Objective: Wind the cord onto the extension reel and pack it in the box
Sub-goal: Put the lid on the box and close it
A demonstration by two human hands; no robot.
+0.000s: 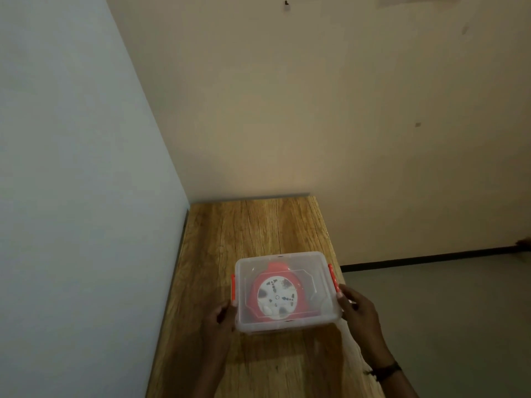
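Note:
A clear plastic box (316, 265) with orange side latches stands on the wooden table (253, 228), its lid on. Through the lid I see the red extension reel (277, 295) lying flat, its white socket face up. No loose cord shows. My left hand (219, 317) is pressed against the box's left side, by the left latch (233, 288). My right hand (356, 310) holds the right side, its thumb at the lower end of the right latch (333, 278).
The table runs along a grey wall (71, 168) on the left and ends at a cream wall (316, 110) behind. Its right edge drops to a grey floor (445, 297). A dark band sits on my right wrist (386, 370).

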